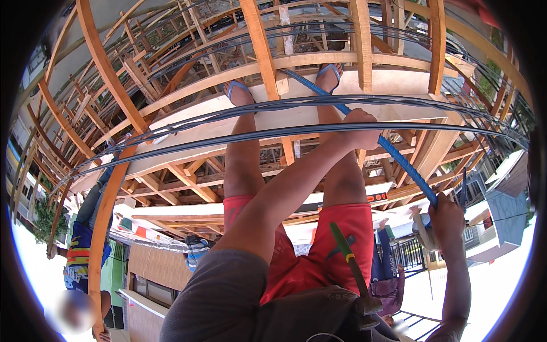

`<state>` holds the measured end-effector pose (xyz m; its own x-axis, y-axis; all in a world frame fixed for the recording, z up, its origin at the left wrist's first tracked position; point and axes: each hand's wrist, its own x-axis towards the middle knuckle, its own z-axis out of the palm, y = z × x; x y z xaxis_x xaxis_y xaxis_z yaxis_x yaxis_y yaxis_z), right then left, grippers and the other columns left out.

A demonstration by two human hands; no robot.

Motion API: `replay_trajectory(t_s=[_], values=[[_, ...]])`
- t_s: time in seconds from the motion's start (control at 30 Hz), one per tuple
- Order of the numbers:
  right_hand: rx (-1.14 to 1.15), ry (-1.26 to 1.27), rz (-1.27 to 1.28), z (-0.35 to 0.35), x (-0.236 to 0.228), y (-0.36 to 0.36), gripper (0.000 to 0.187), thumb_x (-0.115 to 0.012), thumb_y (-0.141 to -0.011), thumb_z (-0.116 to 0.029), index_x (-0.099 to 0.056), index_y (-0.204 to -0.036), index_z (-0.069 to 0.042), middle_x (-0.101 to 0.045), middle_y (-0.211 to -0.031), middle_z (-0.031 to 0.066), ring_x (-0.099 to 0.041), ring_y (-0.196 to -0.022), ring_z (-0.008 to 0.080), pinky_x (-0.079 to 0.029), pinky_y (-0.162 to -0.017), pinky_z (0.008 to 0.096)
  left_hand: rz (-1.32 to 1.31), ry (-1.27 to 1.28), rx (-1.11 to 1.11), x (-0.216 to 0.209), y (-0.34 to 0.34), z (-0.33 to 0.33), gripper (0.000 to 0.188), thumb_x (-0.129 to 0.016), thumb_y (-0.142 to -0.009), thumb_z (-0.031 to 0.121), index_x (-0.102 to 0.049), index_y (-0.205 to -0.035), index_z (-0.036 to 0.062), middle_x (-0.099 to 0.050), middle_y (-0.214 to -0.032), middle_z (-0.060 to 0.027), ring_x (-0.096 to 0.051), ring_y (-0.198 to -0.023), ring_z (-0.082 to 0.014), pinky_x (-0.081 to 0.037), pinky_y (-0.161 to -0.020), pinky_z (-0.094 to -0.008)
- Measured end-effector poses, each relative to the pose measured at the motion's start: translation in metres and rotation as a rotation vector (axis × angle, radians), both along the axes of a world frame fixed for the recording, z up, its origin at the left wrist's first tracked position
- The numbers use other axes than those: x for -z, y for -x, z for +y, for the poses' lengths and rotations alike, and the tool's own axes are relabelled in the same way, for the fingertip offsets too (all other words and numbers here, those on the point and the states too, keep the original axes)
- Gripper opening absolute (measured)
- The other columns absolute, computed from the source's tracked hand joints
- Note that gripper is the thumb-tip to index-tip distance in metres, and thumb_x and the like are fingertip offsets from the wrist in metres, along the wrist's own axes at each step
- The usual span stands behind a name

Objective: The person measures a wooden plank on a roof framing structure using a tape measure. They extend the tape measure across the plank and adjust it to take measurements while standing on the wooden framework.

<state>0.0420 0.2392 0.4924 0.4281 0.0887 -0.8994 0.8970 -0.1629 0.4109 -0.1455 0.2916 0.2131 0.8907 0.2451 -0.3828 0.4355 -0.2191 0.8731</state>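
Over timber framing, left hand and right hand around blue bar

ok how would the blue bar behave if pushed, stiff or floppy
The blue bar is probably stiff: it shows no obvious sag past the left hand. Its ridged, wrapped-looking surface likely isn't very slippery under the right hand. Being long and thin, it might swing or tip if held at one end.

Long, ridged blue bar, slanting
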Motion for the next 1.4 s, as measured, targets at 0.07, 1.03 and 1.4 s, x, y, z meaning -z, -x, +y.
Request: replay_trajectory(t_s=[0.07, 1.03, 1.4], values=[[0.012, 0.060, -0.034, 0.009, -0.005, 0.015, 0.021, -0.065, -0.092, -0.027, -0.057, -0.097, -0.008, -0.070, -0.082, 0.0163, -0.071, -0.082, 0.0371, -0.055, -0.071, 0.0513, 0.003, 0.014, 0.055, -0.006, 0.004, 0.005, 0.017, -0.071, -0.068, 0.025, -0.077, -0.081, 0.0148, -0.071, -0.074, -0.0087, -0.071, -0.076, -0.0283, -0.054, -0.074, -0.0421], [-0.109, -0.033, -0.031, 0.007, -0.021, 0.008, 0.023, -0.069, -0.089, -0.027, -0.055, -0.088, -0.008, -0.066, -0.073, 0.0180, -0.069, -0.072, 0.0398, -0.054, -0.063, 0.0509, -0.113, -0.079, -0.325, 0.025, 0.022, -0.014, 0.018, -0.070, -0.076, 0.031, -0.072, -0.084, 0.0144, -0.071, -0.078, -0.0059, -0.070, -0.086, -0.0259, -0.051, -0.078, -0.0433], [-0.131, -0.062, -0.047, 0.030, -0.011, 0.015, 0.020, -0.071, -0.086, -0.019, -0.056, -0.092, -0.006, -0.069, -0.077, 0.0190, -0.069, -0.075, 0.0396, -0.053, -0.066, 0.0526, -0.202, -0.304, -0.462, 0.067, 0.038, -0.010, 0.010, -0.074, -0.065, 0.027, -0.073, -0.072, 0.0203, -0.069, -0.070, -0.0005, -0.067, -0.078, -0.0216, -0.049, -0.076, -0.0365]])
